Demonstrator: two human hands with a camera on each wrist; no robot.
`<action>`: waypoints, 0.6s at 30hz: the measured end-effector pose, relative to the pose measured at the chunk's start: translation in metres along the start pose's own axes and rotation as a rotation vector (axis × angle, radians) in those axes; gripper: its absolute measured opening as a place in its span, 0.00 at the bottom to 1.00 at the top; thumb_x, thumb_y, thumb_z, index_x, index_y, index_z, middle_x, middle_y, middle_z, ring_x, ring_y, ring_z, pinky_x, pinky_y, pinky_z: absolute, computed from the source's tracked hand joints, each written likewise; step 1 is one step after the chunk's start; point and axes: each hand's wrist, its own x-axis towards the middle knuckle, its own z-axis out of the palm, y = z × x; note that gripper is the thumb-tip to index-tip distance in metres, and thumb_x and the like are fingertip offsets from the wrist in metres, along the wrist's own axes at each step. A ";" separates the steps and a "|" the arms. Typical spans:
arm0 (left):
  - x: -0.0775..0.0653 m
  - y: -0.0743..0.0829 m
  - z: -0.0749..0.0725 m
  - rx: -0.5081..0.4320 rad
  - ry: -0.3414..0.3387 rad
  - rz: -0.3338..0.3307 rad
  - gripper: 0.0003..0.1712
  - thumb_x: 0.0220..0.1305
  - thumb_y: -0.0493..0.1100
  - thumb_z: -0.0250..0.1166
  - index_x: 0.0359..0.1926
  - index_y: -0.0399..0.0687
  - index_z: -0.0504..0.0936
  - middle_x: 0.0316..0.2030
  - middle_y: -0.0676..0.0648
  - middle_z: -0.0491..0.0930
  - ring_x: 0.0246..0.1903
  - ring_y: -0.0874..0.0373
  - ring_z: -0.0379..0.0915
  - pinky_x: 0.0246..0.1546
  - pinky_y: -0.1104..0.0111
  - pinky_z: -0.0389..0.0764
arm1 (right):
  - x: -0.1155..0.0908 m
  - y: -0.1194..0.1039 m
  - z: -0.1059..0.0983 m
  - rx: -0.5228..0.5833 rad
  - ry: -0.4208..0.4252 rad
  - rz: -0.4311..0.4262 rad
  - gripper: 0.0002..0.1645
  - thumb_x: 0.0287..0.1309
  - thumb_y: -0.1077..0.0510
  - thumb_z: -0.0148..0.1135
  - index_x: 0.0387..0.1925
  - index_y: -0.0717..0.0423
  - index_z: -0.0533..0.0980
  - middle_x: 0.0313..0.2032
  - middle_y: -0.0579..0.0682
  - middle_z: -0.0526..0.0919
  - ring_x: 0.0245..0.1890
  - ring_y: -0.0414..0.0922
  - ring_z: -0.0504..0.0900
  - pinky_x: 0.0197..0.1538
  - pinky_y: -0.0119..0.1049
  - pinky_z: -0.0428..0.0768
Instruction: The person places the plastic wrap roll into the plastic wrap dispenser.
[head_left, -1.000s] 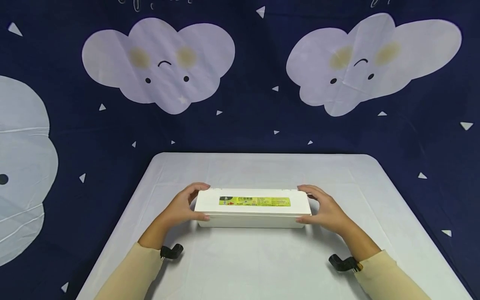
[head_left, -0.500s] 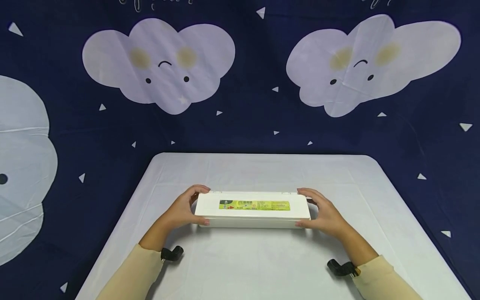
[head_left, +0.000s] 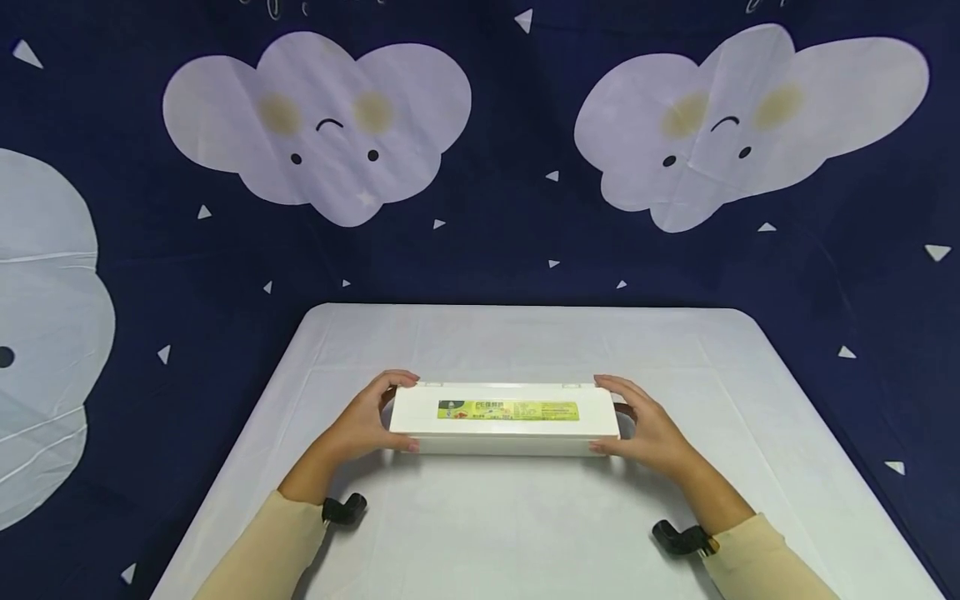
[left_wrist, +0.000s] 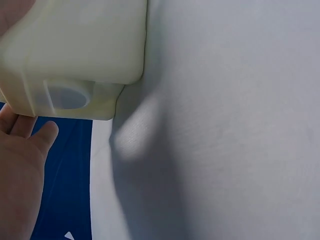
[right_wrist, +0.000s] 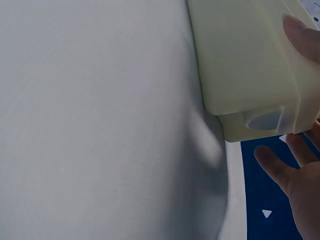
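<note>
A long white cling film box (head_left: pixel 502 426) lies crosswise on the white table, with a yellow-green printed label (head_left: pixel 508 410) on its lid. My left hand (head_left: pixel 360 427) holds its left end, thumb on the front face and fingertips at the back edge. At the other end my right hand (head_left: pixel 656 431) grips it the same way. The left wrist view shows the box's end (left_wrist: pixel 70 97) with a round recess, and part of the left hand (left_wrist: pixel 22 165). A similar box end (right_wrist: pixel 265 120) appears in the right wrist view. The inside of the box is hidden.
The white-covered table (head_left: pixel 495 533) has rounded far corners. Behind it hangs a dark blue cloth (head_left: pixel 510 217) printed with clouds and small triangles. A black wrist-worn piece (head_left: pixel 345 509) sits at the left cuff, another black piece (head_left: pixel 678 537) at the right.
The lid's top face and label sit slightly lower in the head view, and less of the front face shows. Hinge marks now show along the back edge. Both hands keep their hold.
</note>
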 end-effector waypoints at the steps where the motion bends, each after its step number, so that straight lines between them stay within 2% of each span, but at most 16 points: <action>1: 0.001 -0.001 0.000 0.000 0.004 -0.001 0.54 0.32 0.35 0.92 0.62 0.45 0.72 0.69 0.46 0.70 0.73 0.48 0.60 0.75 0.54 0.57 | 0.000 0.000 0.000 0.011 -0.002 0.003 0.62 0.38 0.59 0.91 0.75 0.59 0.67 0.73 0.57 0.67 0.72 0.56 0.66 0.65 0.33 0.75; 5: 0.001 -0.002 0.000 -0.004 0.011 -0.002 0.53 0.33 0.32 0.92 0.62 0.45 0.73 0.69 0.46 0.70 0.73 0.48 0.59 0.75 0.59 0.56 | 0.001 -0.001 -0.001 0.068 -0.022 0.018 0.63 0.39 0.60 0.91 0.76 0.63 0.65 0.75 0.59 0.64 0.72 0.58 0.65 0.64 0.35 0.77; 9: 0.000 -0.003 0.000 0.011 0.022 -0.013 0.54 0.33 0.31 0.91 0.64 0.44 0.73 0.69 0.46 0.71 0.73 0.50 0.59 0.75 0.60 0.57 | 0.001 0.002 -0.001 0.107 -0.040 0.045 0.64 0.41 0.61 0.90 0.77 0.61 0.63 0.75 0.60 0.63 0.72 0.58 0.64 0.63 0.36 0.77; 13: 0.000 -0.006 0.002 -0.041 0.022 -0.032 0.58 0.36 0.31 0.90 0.70 0.45 0.71 0.69 0.44 0.71 0.69 0.47 0.65 0.69 0.59 0.68 | 0.001 0.007 0.000 0.139 -0.051 0.072 0.63 0.44 0.61 0.89 0.78 0.55 0.63 0.75 0.62 0.62 0.72 0.59 0.63 0.64 0.36 0.77; 16: -0.002 -0.012 0.004 -0.103 0.013 -0.050 0.60 0.39 0.31 0.89 0.74 0.47 0.69 0.69 0.42 0.70 0.66 0.44 0.68 0.63 0.62 0.74 | -0.001 0.010 0.002 0.179 -0.071 0.103 0.63 0.47 0.61 0.87 0.80 0.52 0.60 0.75 0.61 0.62 0.72 0.59 0.63 0.66 0.35 0.74; 18: -0.003 -0.015 0.005 -0.122 0.015 -0.060 0.60 0.40 0.30 0.88 0.75 0.49 0.68 0.70 0.42 0.70 0.66 0.44 0.68 0.61 0.66 0.75 | -0.002 0.012 0.002 0.201 -0.081 0.120 0.63 0.49 0.61 0.86 0.81 0.50 0.59 0.76 0.60 0.62 0.73 0.59 0.63 0.67 0.34 0.72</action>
